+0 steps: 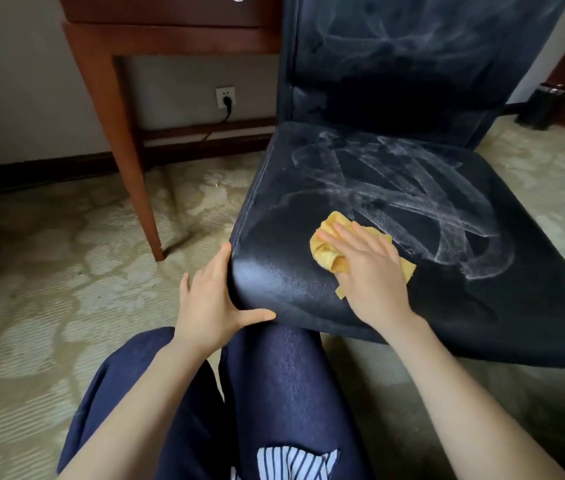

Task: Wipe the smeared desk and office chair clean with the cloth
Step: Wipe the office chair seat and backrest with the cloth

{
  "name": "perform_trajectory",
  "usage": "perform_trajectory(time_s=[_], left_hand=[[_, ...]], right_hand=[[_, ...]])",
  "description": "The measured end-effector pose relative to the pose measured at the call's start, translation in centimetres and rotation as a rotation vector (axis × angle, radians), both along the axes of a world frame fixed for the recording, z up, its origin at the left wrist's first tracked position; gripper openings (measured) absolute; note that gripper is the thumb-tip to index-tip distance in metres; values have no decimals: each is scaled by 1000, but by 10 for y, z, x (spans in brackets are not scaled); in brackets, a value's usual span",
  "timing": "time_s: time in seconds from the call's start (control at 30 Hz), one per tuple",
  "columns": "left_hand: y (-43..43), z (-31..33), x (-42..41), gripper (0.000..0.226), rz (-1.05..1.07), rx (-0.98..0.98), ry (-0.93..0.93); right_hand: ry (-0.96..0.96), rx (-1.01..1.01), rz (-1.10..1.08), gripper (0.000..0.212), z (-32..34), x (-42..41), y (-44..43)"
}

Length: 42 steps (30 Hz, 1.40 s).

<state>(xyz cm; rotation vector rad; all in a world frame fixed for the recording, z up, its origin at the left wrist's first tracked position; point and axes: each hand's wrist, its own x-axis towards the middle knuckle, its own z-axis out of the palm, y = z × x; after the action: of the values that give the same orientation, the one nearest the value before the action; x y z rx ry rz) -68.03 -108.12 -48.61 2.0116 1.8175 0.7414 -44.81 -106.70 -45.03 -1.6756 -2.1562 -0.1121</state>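
**Cloth at the seat's front left, smears beyond it**

The right hand (367, 268) is lying flat on the crumpled yellow cloth (324, 252). Its fingers are straight and slightly spread, pressing the cloth onto the front left part of the seat of the black leather office chair (502, 306). Cloth is showing ahead of the fingertips and at both sides of the palm.

The left hand (210, 299) is bracing the seat's front left corner with fingers spread and fairly straight. The index finger is lying up the side edge and the thumb is stretching along the front edge, so the corner sits between them.

Leather between cloth and corner is looking dark and glossy. White chalky smears (395, 181) are looping across the middle and right of the seat, beginning just beyond the cloth. Fainter ones are swirling on the upper backrest (412, 39).

The person's dark blue trousers (274, 393) are showing just in front of the seat.

Left of the chair, the reddish-brown wooden desk (114, 133) is standing by the wall, with only leg, rail and drawer front in view. A white wall socket (225, 97) with a black plug is sitting behind it. Pale patterned carpet (49, 271) is covering the floor.
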Motion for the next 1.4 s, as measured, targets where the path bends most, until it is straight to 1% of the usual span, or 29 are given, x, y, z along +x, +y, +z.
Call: perform_trajectory(time_s=[0.1, 0.17, 0.23, 0.3, 0.37, 0.47, 0.53, 0.57, 0.63, 0.7, 0.77, 0.9, 0.93, 1.0, 1.07, 1.13, 1.17, 1.23, 1.3, 1.33, 1.4], left_hand=[[7, -4, -18, 121, -84, 25, 29], [9, -5, -31, 116, -106, 41, 75], [9, -9, -39, 110, -141, 77, 102], [8, -17, -45, 105, -162, 107, 91], [9, -25, -46, 101, -160, 115, 80], [14, -30, -49, 102, -117, 131, 156], [16, -30, -50, 111, -66, 102, 198], [17, -30, -49, 118, -35, 89, 196], [17, -31, -48, 135, 22, 58, 124], [17, -30, -49, 143, 38, 35, -1], [16, -29, -49, 142, 16, 44, -68], [11, -28, -46, 131, -9, 46, -98], [10, -27, -46, 131, -14, 41, -103], [11, -28, -47, 134, -25, 39, -106], [12, -30, -48, 136, -35, 42, -109], [13, -33, -48, 136, -50, 60, -112], [14, -34, -47, 135, -54, 71, -115], [15, -35, -46, 136, -59, 83, -124], [15, -36, -47, 137, -55, 96, -129], [15, -37, -47, 139, -53, 103, -126], [15, -37, -48, 140, -49, 113, -123]], right_hand=[[-41, -101, -19, 47, 15, -14, 40], [-25, -134, 24, 38, 22, -33, 68], [-6, -143, 65, 26, 25, -53, 91], [-44, -122, 79, 19, 28, -76, 110], [-53, -110, 51, 24, 31, -94, 123], [-72, -95, 65, 25, 31, -113, 125], [-149, -151, 139, 24, 29, -119, 111], [-204, -188, 180, 28, 27, -122, 99], [-270, -193, 260, 34, 19, -125, 71], [-274, -114, 343, 37, 7, -126, 41], [-300, -38, 379, 46, -2, -120, 18], [-432, 37, 384, 74, -19, -98, -12], [-467, 71, 380, 77, -22, -90, -17], [-495, 157, 376, 73, -28, -71, -23], [-468, 197, 368, 73, -29, -53, -22], [-429, 159, 330, 83, -24, -43, -17], [-397, 139, 311, 82, -19, -42, -13], [-304, 77, 263, 73, -7, -43, -1], [-209, -46, 195, 69, 7, -47, 18], [-182, -111, 166, 67, 11, -50, 32], [-170, -161, 136, 60, 15, -57, 64]])
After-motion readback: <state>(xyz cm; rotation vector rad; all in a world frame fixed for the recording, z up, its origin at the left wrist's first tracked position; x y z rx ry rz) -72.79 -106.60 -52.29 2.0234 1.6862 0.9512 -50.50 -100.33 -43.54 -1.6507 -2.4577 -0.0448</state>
